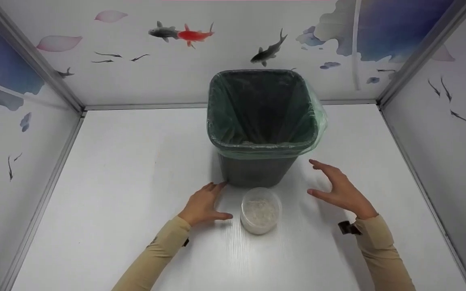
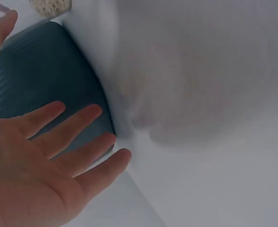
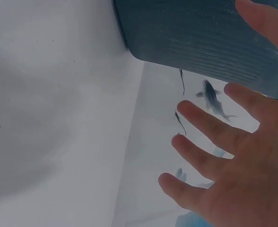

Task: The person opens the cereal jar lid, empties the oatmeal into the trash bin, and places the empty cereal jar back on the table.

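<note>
A round clear tub (image 1: 260,211) with pale, grainy contents stands on the white table, just in front of a dark bin (image 1: 253,171). A thin green bag (image 1: 318,121) lines the bin and folds over its rim. My left hand (image 1: 204,205) is left of the tub, fingers spread and thumb pointing toward it, holding nothing. Right of the tub, my right hand (image 1: 342,194) is empty too, with thumb and fingers apart. Both palms face inward; the left wrist view shows the left fingers (image 2: 77,130) extended, and the right wrist view shows the right fingers (image 3: 210,123) likewise.
White table surface (image 1: 136,161) surrounds the bin and tub. A back wall (image 1: 136,81) printed with fish rises behind the bin, and side walls (image 1: 439,141) with metal-framed edges bound the table left and right.
</note>
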`<act>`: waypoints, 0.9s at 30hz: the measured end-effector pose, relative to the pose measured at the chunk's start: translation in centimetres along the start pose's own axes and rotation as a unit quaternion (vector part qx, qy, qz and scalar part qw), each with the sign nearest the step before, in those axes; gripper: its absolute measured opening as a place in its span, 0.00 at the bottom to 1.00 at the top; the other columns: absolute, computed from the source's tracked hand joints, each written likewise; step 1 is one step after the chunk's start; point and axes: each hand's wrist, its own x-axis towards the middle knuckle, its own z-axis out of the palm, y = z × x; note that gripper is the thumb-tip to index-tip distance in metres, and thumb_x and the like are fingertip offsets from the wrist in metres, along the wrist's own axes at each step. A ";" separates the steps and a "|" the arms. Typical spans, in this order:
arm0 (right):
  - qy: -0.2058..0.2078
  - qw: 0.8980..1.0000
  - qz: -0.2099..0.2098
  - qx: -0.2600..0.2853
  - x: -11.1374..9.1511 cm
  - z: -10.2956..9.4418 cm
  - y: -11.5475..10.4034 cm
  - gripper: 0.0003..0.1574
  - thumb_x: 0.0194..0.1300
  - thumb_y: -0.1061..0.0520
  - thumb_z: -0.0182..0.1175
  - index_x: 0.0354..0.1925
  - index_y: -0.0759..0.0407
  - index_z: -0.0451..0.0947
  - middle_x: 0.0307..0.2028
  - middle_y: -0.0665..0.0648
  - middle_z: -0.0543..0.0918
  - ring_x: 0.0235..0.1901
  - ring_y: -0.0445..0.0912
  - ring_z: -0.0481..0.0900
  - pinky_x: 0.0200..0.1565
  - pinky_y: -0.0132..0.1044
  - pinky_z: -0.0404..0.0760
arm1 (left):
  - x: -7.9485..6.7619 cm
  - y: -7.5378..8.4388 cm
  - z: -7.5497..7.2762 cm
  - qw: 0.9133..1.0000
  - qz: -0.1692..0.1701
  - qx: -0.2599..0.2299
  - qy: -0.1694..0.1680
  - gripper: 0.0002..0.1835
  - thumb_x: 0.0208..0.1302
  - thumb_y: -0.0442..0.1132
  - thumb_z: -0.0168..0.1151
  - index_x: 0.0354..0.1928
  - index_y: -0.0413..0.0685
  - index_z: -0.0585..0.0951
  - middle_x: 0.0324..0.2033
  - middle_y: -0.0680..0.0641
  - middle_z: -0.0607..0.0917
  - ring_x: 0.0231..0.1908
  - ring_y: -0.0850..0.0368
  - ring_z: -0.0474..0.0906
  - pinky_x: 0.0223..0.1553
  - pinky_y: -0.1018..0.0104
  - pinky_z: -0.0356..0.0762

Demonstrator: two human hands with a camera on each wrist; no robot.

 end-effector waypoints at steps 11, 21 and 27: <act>-0.022 0.997 -0.030 0.075 -1.5 2.4 -1.2 0.31 0.61 0.53 0.68 0.61 0.56 0.74 0.56 0.55 0.78 0.58 0.50 0.73 0.57 0.57 0.69 | 3.1 2.2 2.8 0.973 0.127 -0.153 -0.116 0.59 0.41 0.52 0.81 0.73 0.47 0.56 0.67 0.47 0.66 0.66 0.54 0.62 0.65 0.60 0.59; -0.030 0.995 -0.034 0.092 -2.6 3.7 -1.4 0.29 0.62 0.54 0.67 0.61 0.53 0.74 0.55 0.59 0.79 0.58 0.49 0.74 0.56 0.60 0.68 | 4.2 2.6 3.9 0.956 0.166 -0.211 -0.117 0.60 0.37 0.45 0.84 0.73 0.48 0.58 0.65 0.49 0.69 0.64 0.57 0.64 0.64 0.61 0.61; -0.032 0.994 -0.041 0.095 -3.3 4.3 -1.2 0.29 0.62 0.54 0.67 0.60 0.58 0.74 0.54 0.58 0.80 0.57 0.50 0.74 0.56 0.57 0.70 | 4.0 2.9 4.2 0.948 0.174 -0.244 -0.111 0.58 0.35 0.42 0.83 0.71 0.43 0.60 0.63 0.44 0.71 0.63 0.54 0.66 0.63 0.59 0.62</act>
